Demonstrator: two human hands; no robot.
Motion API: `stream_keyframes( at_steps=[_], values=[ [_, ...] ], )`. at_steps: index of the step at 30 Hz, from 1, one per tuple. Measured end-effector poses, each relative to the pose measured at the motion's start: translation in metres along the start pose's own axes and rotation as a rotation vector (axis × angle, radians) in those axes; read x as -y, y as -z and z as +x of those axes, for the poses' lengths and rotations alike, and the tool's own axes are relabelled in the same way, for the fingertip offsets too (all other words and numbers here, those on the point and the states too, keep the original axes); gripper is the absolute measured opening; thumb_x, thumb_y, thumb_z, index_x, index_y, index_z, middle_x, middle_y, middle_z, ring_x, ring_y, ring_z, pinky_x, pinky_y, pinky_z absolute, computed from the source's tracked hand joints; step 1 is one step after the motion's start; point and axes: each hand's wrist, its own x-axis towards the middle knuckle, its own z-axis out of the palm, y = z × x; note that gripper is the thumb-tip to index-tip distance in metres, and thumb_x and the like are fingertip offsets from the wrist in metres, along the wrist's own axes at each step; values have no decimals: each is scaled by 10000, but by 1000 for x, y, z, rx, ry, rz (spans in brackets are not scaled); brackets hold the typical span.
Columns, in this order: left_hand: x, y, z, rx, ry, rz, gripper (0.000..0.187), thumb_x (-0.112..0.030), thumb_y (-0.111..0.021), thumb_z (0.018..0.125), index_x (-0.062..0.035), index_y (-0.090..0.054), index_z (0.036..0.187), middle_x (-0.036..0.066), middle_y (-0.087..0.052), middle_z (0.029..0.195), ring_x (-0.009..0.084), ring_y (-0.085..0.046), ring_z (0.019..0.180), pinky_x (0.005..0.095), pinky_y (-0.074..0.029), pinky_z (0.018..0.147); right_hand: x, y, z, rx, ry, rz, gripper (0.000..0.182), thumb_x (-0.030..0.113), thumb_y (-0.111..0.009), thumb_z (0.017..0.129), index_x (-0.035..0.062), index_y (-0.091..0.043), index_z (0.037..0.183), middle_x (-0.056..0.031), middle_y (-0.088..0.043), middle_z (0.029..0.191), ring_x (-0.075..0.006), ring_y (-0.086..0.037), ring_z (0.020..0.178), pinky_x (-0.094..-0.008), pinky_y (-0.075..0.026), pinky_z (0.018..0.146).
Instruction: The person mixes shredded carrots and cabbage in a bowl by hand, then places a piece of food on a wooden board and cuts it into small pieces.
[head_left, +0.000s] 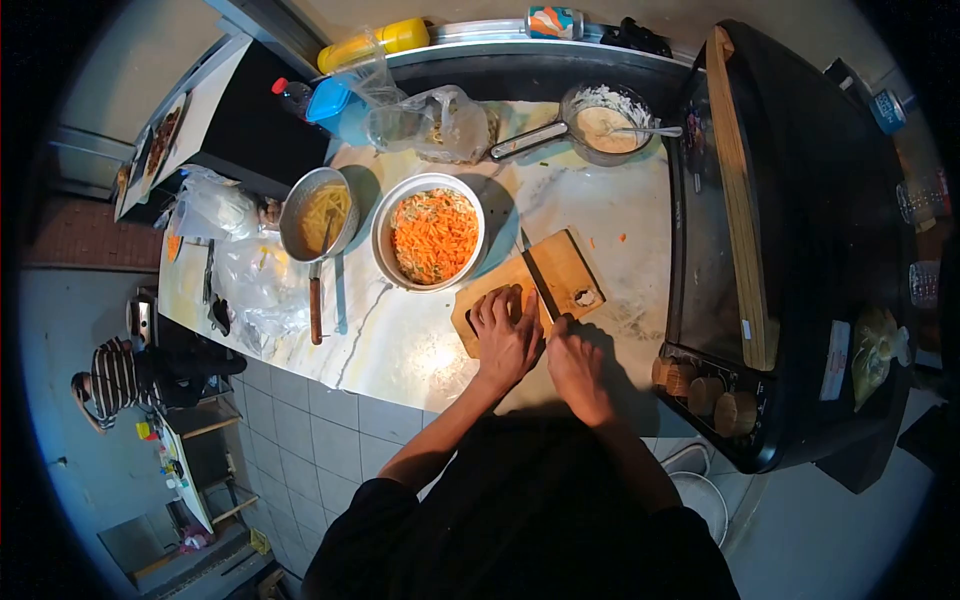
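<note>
Left hand: the left hand (505, 335) lies palm down on the near end of the cutting board (565, 272), fingers curled together over something on the wood; what sits under them is hidden.
Right hand: the right hand (575, 358) is just beside the left, fist closed round the handle of the knife (537, 280), knuckles up, wrist bent in toward the board.
Knife: the blade runs away from the person across the board, its tip reaching the far edge near the bowl.
Arms: both forearms come up from the dark sleeves at the bottom and converge at the board, left elbow pushed out wide.
Cutting board: it lies at an angle on the pale worktop (400, 340), with a small pale scrap (586, 297) on its right corner.
Bowl: a white bowl (429, 240) full of orange and pale shreds stands just left of the board.
Pan: a steel pan (318, 215) with a wooden handle stands left of the bowl, with yellow strips inside.
Far pan: a second pan (604, 125) with a spoon in it holds a pale mix.
Hard to make out: the plastic bags (245, 275) on the left are crumpled, contents unclear; the handle in the right fist is fully covered.
</note>
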Motion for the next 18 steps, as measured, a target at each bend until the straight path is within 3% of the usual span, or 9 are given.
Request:
stream_keyframes(
  at_steps=[3, 4, 10, 18],
  values=[
    [-2, 4, 1, 1, 7, 4, 466, -200, -620, 804, -84, -583, 1254, 179, -472, 1252, 364, -383, 1209, 521, -258, 1008, -9, 6, 1, -84, 24, -2, 347, 176, -480, 911, -12, -468, 1202, -246, -651, 849, -414, -636, 850, -533, -468, 734],
    [-2, 5, 1, -2, 9, 7, 466, -200, -620, 804, -84, -583, 1254, 179, -472, 1252, 364, -383, 1209, 521, -258, 1008, -10, 12, 5, -18, -16, 61, 313, 194, -477, 921, 10, -487, 1174, -249, -646, 851, -438, -625, 838, -548, -455, 749],
    [-2, 4, 2, -26, 9, -8, 442, -192, -624, 800, -81, -603, 1227, 183, -480, 1239, 370, -390, 1205, 518, -259, 1008, -5, 29, 5, -18, 41, 144, 285, 191, -499, 920, -26, -476, 1103, -271, -633, 920, -441, -630, 843, -532, -484, 733],
    [-3, 3, 2, -36, 13, -5, 427, -189, -628, 801, -77, -610, 1212, 181, -487, 1233, 365, -390, 1207, 512, -260, 1007, 3, 23, 3, -10, 12, 215, 310, 232, -492, 936, 7, -454, 1146, -261, -632, 895, -458, -608, 870, -547, -463, 761]
  ],
)
